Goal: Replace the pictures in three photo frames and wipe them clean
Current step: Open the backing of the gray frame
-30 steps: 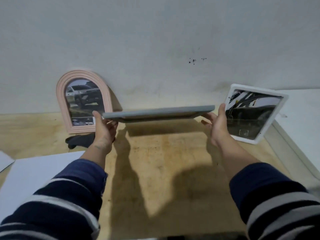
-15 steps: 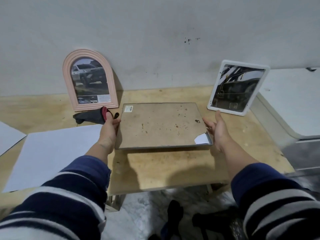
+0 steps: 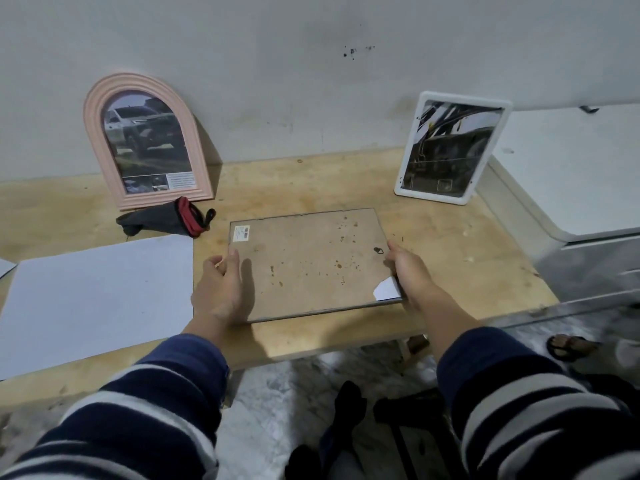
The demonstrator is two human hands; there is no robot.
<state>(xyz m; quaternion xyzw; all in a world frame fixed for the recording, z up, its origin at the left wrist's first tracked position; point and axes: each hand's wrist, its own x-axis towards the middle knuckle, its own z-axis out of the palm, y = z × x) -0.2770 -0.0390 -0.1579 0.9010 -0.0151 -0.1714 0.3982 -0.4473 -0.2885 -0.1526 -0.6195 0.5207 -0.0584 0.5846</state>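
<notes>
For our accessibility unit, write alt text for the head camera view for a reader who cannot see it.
A left hand and a right hand hold a rectangular photo frame face down on a wooden table. An arched pink frame and a white frame lean against the wall behind it.

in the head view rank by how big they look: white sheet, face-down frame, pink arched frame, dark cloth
1. white sheet
2. face-down frame
3. pink arched frame, though it stands farther back, so this is unsure
4. dark cloth

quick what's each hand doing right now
Left hand: grips the face-down frame at its left edge.
Right hand: grips its right edge.
</notes>
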